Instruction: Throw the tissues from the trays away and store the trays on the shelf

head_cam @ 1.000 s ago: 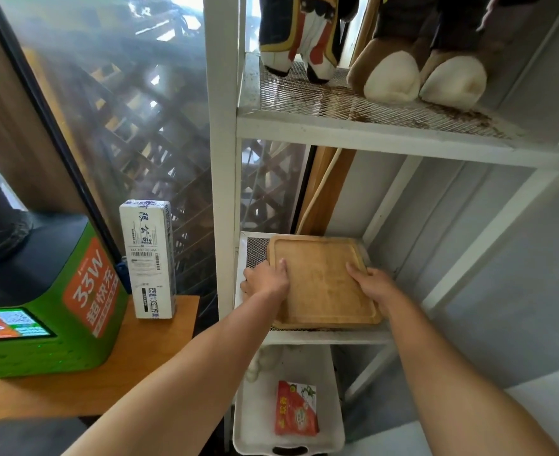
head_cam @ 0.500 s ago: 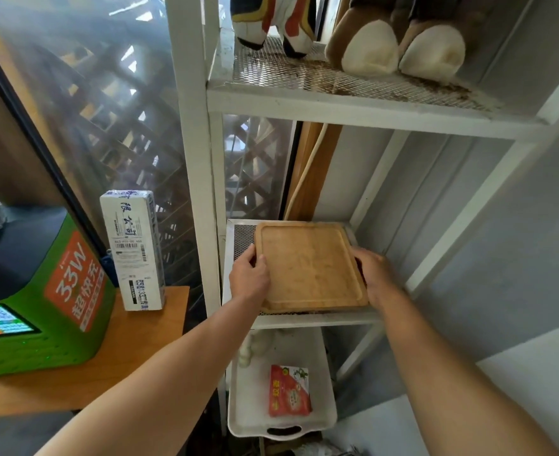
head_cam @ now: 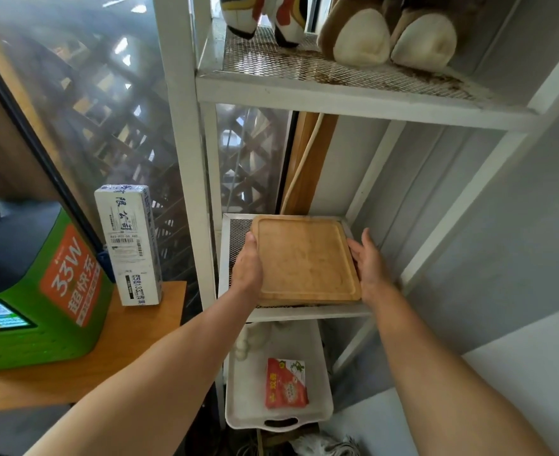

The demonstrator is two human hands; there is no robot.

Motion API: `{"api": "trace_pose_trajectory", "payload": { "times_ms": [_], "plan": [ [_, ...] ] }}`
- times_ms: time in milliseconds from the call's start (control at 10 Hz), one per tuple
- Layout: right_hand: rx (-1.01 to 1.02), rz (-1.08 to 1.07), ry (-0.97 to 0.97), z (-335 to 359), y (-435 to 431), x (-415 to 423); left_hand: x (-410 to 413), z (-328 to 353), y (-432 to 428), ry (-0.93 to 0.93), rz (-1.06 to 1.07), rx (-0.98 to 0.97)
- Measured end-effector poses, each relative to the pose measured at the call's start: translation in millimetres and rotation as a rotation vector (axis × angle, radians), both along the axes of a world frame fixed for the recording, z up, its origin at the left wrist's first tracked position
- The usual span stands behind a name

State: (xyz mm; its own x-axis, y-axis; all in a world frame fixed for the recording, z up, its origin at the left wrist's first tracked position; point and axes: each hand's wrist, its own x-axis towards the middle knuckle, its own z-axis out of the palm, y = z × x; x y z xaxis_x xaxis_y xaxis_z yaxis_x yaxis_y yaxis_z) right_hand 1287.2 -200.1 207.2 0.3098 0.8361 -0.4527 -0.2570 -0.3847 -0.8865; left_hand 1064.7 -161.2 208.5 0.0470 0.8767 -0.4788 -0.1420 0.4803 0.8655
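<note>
A square wooden tray [head_cam: 304, 258] lies flat on the middle mesh level of the white metal shelf [head_cam: 304, 312]; a second edge shows just under its front, so it seems to sit on another tray. My left hand [head_cam: 248, 264] grips the tray's left edge, thumb on the rim. My right hand [head_cam: 368, 268] is at the tray's right edge with its fingers stretched out and apart, the thumb just touching the rim. No tissues are visible.
Plush toys [head_cam: 354, 34] stand on the upper shelf level. A white plastic tray [head_cam: 248, 390] with a red packet [head_cam: 286, 383] sits below. At left, a wooden table [head_cam: 133, 340] carries a green charging machine [head_cam: 41, 291] and an upright white box [head_cam: 130, 245].
The tray has slid further back onto the shelf. My left hand moved to its left edge. My right hand has loosened and opened at the right edge.
</note>
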Motion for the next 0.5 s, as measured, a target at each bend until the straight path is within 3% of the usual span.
{"api": "trace_pose_trajectory", "payload": {
  "times_ms": [100,300,500],
  "plan": [
    [0.000,0.012,-0.026,9.0,-1.4,-6.6,-2.6,5.3,2.2,0.039,-0.038,0.051],
    [-0.110,0.045,-0.609,20.9,-9.5,-8.7,-5.9,21.9,-1.3,0.316,-0.232,0.296],
    [-0.099,0.026,-0.879,45.5,-43.0,-20.4,-7.0,52.5,-14.8,0.458,-0.291,0.541]
  ]
}}
